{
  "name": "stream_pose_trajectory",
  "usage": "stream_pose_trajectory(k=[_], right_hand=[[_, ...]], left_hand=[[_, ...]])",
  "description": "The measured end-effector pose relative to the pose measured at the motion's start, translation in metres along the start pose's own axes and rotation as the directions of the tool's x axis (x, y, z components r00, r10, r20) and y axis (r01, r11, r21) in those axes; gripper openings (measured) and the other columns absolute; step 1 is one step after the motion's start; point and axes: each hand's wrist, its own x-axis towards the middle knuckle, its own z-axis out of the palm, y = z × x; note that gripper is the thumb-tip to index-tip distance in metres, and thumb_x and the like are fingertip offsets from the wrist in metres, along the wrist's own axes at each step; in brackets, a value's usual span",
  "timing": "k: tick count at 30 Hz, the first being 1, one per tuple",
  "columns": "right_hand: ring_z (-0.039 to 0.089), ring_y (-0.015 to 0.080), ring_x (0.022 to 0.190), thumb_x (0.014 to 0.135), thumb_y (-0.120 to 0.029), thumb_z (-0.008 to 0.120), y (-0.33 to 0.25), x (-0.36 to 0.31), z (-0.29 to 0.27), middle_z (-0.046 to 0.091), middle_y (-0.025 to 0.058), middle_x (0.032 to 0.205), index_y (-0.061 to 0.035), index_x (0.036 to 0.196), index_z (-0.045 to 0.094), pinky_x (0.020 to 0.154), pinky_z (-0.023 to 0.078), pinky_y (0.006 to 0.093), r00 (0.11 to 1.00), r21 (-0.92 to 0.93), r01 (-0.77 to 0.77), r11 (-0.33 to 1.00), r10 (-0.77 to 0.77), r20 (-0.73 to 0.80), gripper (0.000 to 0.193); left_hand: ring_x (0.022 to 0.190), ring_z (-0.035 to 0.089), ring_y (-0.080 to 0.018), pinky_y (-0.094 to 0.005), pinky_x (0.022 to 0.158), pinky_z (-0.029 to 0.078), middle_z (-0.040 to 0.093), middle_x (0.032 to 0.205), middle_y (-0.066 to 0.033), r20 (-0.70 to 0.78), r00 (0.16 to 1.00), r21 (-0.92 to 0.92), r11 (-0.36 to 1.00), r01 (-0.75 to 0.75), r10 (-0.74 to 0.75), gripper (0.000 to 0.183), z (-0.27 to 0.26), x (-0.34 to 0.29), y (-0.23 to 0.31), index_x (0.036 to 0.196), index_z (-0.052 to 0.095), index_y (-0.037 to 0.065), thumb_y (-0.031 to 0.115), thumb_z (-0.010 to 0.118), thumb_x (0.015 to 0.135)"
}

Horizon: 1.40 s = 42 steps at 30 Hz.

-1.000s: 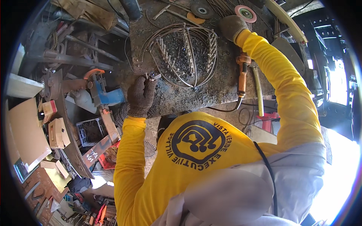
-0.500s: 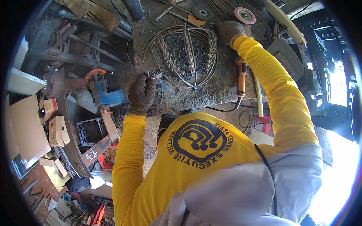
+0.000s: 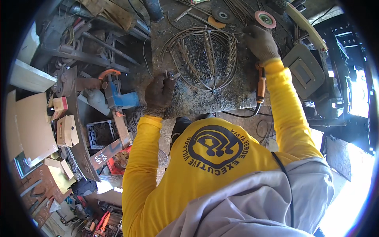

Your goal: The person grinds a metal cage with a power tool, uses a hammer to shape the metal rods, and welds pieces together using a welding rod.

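My left hand [image 3: 159, 94], in a dark brown work glove, is closed at the left of the metal workbench [image 3: 241, 98], pinching a short metal piece [image 3: 172, 74] in its fingertips. Right of it lies a round frame of bent metal rods [image 3: 213, 89], with rows of short twisted bars inside. At the frame's upper right is my right hand [image 3: 260, 42], also gloved, with curled fingers; what they grip is too small to make out. Below my right wrist rests an orange-handled tool [image 3: 261, 86] with a black cable, resembling a welding electrode holder.
Grinding discs [image 3: 265, 19] and loose rods lie along the bench's far side. A blue vise [image 3: 120, 96] stands left of the bench, with cardboard boxes [image 3: 67, 130] beyond. A flat grey plate with a slot [image 3: 304, 73] is at the right. Dark grit covers the bench top.
My right hand has turned and its forearm has swung inward, covering the yellowish strip beside the tool. The view has shifted slightly. My left hand still pinches the metal piece.
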Motion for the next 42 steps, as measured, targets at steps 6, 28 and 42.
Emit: stream_pose_trajectory(k=[6, 28, 42], right_hand=[[0.072, 0.0206, 0.089, 0.092, -0.02, 0.072, -0.033, -0.125, 0.003, 0.074, 0.0148, 0.097, -0.0077, 0.114, 0.072, 0.081, 0.055, 0.0318, 0.934, 0.574, -0.348, 0.741, 0.33, 0.141, 0.025], [0.072, 0.0311, 0.09, 0.088, -0.014, 0.07, -0.059, -0.195, 0.057, 0.073, 0.0144, 0.095, -0.0089, 0.11, 0.072, 0.079, 0.057, 0.0385, 0.92, 0.527, -0.327, 0.785, 0.392, -0.013, 0.023], [0.07, 0.0159, 0.079, 0.089, -0.01, 0.075, -0.042, -0.167, 0.011, 0.072, 0.0083, 0.088, -0.0054, 0.11, 0.071, 0.07, 0.055, 0.0298, 0.973, 0.757, -0.195, 0.624, 0.222, 0.068, 0.021]], left_hand=[[0.07, 0.06, -0.0162, -0.0316, 0.066, 0.052, 0.063, 0.083, -0.0051, 0.029, 0.98, -0.287, 0.937, 0.197, -0.197, 0.024, -0.005, 0.017, -0.004, 0.1, 0.065, 0.005, 0.029, 0.068, 0.098], [0.054, 0.059, -0.013, -0.0277, 0.046, 0.048, 0.064, 0.077, -0.0041, 0.694, 0.685, -0.351, 0.727, 0.59, -0.221, 0.018, 0.016, 0.207, 0.105, 0.101, 0.064, 0.007, 0.022, 0.07, 0.092], [0.056, 0.057, -0.0109, -0.0264, 0.048, 0.049, 0.061, 0.073, -0.0021, 0.46, 0.805, -0.308, 0.783, 0.54, -0.374, 0.02, 0.036, 0.183, 0.108, 0.097, 0.062, 0.007, 0.023, 0.072, 0.09]])
